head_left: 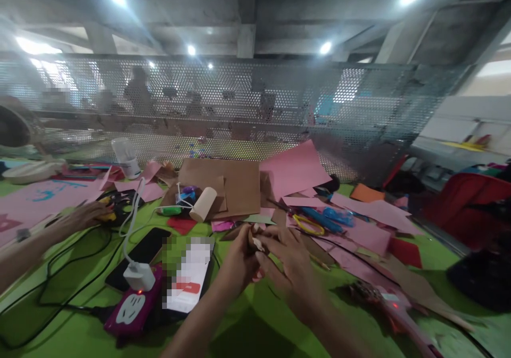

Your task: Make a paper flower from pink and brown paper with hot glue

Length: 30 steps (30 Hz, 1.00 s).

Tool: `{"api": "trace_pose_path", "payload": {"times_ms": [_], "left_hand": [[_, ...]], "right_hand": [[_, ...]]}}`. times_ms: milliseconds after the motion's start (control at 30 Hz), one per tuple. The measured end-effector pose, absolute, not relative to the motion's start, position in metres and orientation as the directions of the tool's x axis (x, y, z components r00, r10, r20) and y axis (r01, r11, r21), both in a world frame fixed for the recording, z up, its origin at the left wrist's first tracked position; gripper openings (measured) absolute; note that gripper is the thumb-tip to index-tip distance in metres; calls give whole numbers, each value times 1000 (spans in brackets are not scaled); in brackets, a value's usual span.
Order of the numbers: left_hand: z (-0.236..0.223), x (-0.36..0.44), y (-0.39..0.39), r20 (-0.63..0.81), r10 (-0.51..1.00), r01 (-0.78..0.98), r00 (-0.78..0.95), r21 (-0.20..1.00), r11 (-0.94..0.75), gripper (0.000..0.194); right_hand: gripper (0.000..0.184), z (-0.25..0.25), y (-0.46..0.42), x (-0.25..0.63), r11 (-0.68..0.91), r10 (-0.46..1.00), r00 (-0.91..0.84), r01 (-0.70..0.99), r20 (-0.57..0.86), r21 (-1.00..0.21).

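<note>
My left hand (238, 257) is closed around a small piece with brown and white parts (256, 241), low over the green table (247, 323). From the other side, my right hand (289, 254) has its thumb and fingers against the same piece. The fingers cover most of it, so its exact kind cannot be made out. Just left of my left hand lies a phone with a lit screen (194, 278). Beyond my right hand are yellow-handled scissors (308, 225). A pink glue gun (411, 326) with a red light rests at the right.
Another person's hand (93, 212) reaches in from the left near black cables. A purple power strip (133, 312) holds a white charger (139, 276). Behind are brown cardboard (241, 187), a cardboard tube (203, 203) and pink paper (295, 169). A perforated metal partition (223, 102) borders the table.
</note>
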<state>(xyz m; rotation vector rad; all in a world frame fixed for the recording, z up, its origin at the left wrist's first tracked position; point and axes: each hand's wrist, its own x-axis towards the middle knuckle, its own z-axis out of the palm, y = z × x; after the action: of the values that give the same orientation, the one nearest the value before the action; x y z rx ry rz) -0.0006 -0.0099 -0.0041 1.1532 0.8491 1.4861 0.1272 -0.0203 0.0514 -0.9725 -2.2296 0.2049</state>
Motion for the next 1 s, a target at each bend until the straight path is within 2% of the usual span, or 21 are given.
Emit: {"api": "trace_pose_path", "payload": {"times_ms": [167,333,467,567,667,833,900,1000], "left_hand": [[1,-1,-11,154,988,-379,-16,913,-148,35],[2,-3,-13,113,988,-347,105,935,-70,47],[8,-2,-15,137,973,-264,186,961,-84,37],[13,-1,-17,201,956,-218,214,964,-154,30],[14,0,-19,252,943,-156,216,963,-221,34],[7,2,-19,249,940,-80,233,968,-237,34],[8,3,-20,244,944,-59,223,970,-237,30],[15,1,-21,199,954,-135,224,976,-172,28]], "right_hand": [[23,52,-24,129,652,754,-489,631,438,-419],[27,47,-11,137,640,768,-456,511,450,-574],[22,44,-1,142,582,806,-409,416,427,-699],[17,41,2,141,560,820,-368,353,439,-750],[8,40,1,138,553,829,-304,317,469,-771],[21,39,0,136,525,847,-285,312,449,-792],[21,39,0,137,544,836,-293,323,465,-775],[14,41,-3,139,619,785,-291,368,547,-694]]}}
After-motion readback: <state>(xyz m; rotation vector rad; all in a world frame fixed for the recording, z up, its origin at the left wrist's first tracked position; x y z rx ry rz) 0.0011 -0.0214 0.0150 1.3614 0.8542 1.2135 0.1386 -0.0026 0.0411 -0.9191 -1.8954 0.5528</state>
